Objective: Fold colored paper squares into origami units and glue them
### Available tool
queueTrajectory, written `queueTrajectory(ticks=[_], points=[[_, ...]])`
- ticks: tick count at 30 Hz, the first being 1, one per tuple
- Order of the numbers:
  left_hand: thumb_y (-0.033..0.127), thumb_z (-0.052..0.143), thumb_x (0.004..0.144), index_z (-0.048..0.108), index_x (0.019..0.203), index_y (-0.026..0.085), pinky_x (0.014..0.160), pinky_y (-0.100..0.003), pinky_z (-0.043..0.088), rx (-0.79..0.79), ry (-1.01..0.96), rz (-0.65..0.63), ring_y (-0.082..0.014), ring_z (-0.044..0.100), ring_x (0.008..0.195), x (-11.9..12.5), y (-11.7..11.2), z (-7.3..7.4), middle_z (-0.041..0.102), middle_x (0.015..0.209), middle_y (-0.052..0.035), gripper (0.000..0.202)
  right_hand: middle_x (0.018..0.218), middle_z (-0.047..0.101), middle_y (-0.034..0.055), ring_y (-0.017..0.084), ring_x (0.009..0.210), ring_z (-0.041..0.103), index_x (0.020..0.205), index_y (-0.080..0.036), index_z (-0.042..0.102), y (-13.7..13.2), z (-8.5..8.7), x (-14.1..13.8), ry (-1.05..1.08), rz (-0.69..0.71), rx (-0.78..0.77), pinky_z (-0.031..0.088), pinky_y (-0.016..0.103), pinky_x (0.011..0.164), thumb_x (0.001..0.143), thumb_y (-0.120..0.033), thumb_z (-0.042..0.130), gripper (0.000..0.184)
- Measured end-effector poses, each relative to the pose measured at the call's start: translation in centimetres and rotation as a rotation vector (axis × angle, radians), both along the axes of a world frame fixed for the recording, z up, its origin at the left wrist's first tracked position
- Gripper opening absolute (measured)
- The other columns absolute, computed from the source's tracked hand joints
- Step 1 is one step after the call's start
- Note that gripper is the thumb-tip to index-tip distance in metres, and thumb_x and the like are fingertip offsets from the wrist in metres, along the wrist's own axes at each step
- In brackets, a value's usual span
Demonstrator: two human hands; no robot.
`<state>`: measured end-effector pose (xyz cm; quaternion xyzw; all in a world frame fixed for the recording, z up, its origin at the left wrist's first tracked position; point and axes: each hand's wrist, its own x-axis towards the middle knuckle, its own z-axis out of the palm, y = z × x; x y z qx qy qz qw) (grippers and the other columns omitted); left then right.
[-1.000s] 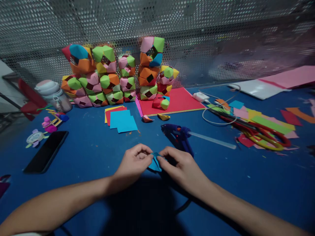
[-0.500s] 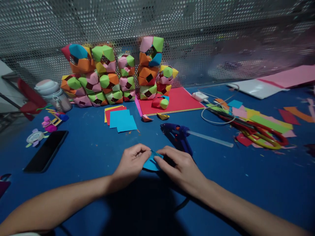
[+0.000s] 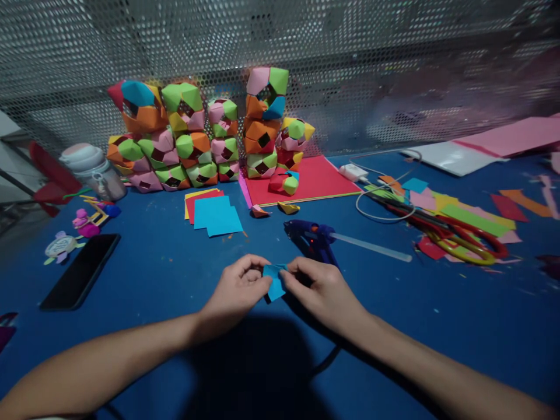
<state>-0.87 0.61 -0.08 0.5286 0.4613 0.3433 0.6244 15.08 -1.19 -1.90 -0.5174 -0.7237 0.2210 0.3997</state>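
Note:
A small piece of blue paper (image 3: 275, 283), creased along its top, is pinched between both hands near the front of the blue table. My left hand (image 3: 240, 287) grips its left edge with thumb and fingers closed. On the opposite edge, my right hand (image 3: 318, 287) holds it in a similar pinch. Just beyond the right hand lies a dark blue glue gun (image 3: 312, 233) with a clear glue stick (image 3: 371, 246) sticking out of its back. Blue paper squares (image 3: 221, 216) rest on red and yellow ones farther off. Two small folded pieces, one pink (image 3: 259, 212) and one yellow (image 3: 289, 207), sit behind the glue gun.
Stacked multicoloured folded-paper balls (image 3: 192, 146) stand against the perforated metal panel (image 3: 341, 76). Red sheets (image 3: 319, 181) lie beside them. Scissors (image 3: 464, 236) rest among paper scraps at right, near a white charger (image 3: 353, 172). A phone (image 3: 83, 271) and a bottle (image 3: 94, 169) are at left.
The blue paper has turned in my fingers and shows a narrower, more upright shape with a crease at the top. My right fingers have closed more on its edge.

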Motion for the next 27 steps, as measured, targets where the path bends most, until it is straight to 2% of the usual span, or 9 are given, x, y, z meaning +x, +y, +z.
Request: queueTrajectory(ticks=[6, 10, 13, 16, 18, 21, 23, 25, 27], points=[[0.027, 0.061, 0.070, 0.056, 0.073, 0.015, 0.042, -0.017, 0.028, 0.007, 0.053, 0.024, -0.0047, 0.037, 0.043, 0.1, 0.2, -0.1, 0.041, 0.048, 0.0082, 0.013, 0.061, 0.054, -0.0007, 0.011, 0.055, 0.050, 0.070, -0.017, 0.055, -0.3, -0.1, -0.1, -0.012, 0.080, 0.082, 0.038, 0.022, 0.053, 0.083, -0.017, 0.050, 0.015], [0.026, 0.063, 0.068, 0.058, 0.078, 0.015, 0.041, -0.017, 0.026, 0.013, 0.075, 0.008, -0.0043, 0.035, 0.042, 0.0, 0.2, -0.5, 0.038, 0.047, 0.0092, 0.016, 0.063, 0.056, 0.0004, 0.011, 0.057, 0.053, 0.072, -0.016, 0.058, -0.2, -0.1, -0.1, -0.006, 0.098, 0.060, 0.040, 0.023, 0.055, 0.084, -0.018, 0.049, 0.015], [0.027, 0.064, 0.068, 0.057, 0.075, 0.015, 0.043, -0.017, 0.030, -0.005, 0.063, -0.016, -0.0049, 0.039, 0.043, 0.0, 0.2, -0.5, 0.043, 0.049, 0.0084, 0.015, 0.064, 0.059, 0.0010, 0.012, 0.060, 0.056, 0.072, -0.017, 0.060, -0.1, 0.5, -0.1, -0.007, 0.121, -0.002, 0.043, 0.023, 0.057, 0.086, -0.021, 0.048, 0.019], [0.028, 0.064, 0.068, 0.055, 0.073, 0.016, 0.043, -0.017, 0.033, 0.010, 0.049, 0.061, -0.0058, 0.043, 0.043, -0.2, 0.6, -0.4, 0.047, 0.049, 0.0076, 0.016, 0.079, 0.064, 0.0039, 0.014, 0.072, 0.059, 0.088, -0.018, 0.061, -0.3, 1.8, 0.5, -0.061, 0.125, 0.018, 0.045, 0.025, 0.065, 0.089, -0.025, 0.044, 0.019], [0.027, 0.064, 0.069, 0.054, 0.075, 0.015, 0.045, -0.019, 0.037, 0.030, 0.029, 0.133, -0.0072, 0.047, 0.045, -0.5, 1.2, -0.5, 0.050, 0.052, 0.0064, 0.017, 0.080, 0.064, 0.0051, 0.014, 0.071, 0.059, 0.091, -0.017, 0.060, -0.8, 2.7, 1.7, -0.166, 0.093, 0.064, 0.044, 0.025, 0.064, 0.089, -0.028, 0.043, 0.021], [0.024, 0.062, 0.069, 0.052, 0.076, 0.015, 0.051, -0.022, 0.044, 0.072, -0.007, 0.206, -0.0100, 0.054, 0.050, -0.9, 2.1, -1.0, 0.056, 0.057, 0.0035, 0.015, 0.054, 0.055, 0.0015, 0.013, 0.049, 0.051, 0.062, -0.019, 0.056, -1.3, 3.7, 4.4, -0.456, 0.068, 0.022, 0.036, 0.026, 0.049, 0.090, -0.038, 0.040, 0.037], [0.023, 0.061, 0.070, 0.052, 0.076, 0.015, 0.052, -0.024, 0.046, 0.099, -0.024, 0.224, -0.0109, 0.055, 0.050, -0.9, 2.6, -1.3, 0.057, 0.058, 0.0030, 0.014, 0.048, 0.051, 0.0007, 0.014, 0.043, 0.049, 0.053, -0.020, 0.051, -1.1, 3.8, 6.1, -0.615, -0.048, -0.028, 0.030, 0.027, 0.043, 0.085, -0.049, 0.044, 0.043], [0.021, 0.060, 0.070, 0.052, 0.077, 0.015, 0.052, -0.025, 0.047, 0.103, -0.030, 0.219, -0.0115, 0.056, 0.050, -0.9, 2.8, -1.6, 0.057, 0.058, 0.0031, 0.013, 0.054, 0.055, 0.0014, 0.016, 0.048, 0.053, 0.059, -0.020, 0.055, -0.3, 3.4, 7.1, -0.641, -0.159, -0.047, 0.032, 0.026, 0.044, 0.079, -0.054, 0.050, 0.039], [0.021, 0.060, 0.070, 0.052, 0.076, 0.015, 0.052, -0.025, 0.047, 0.090, -0.024, 0.210, -0.0119, 0.057, 0.050, -0.7, 2.7, -1.6, 0.058, 0.056, 0.0034, 0.012, 0.065, 0.059, 0.0018, 0.018, 0.057, 0.057, 0.073, -0.021, 0.059, 0.8, 2.4, 7.1, -0.496, -0.177, 0.003, 0.036, 0.026, 0.047, 0.077, -0.049, 0.055, 0.029]])
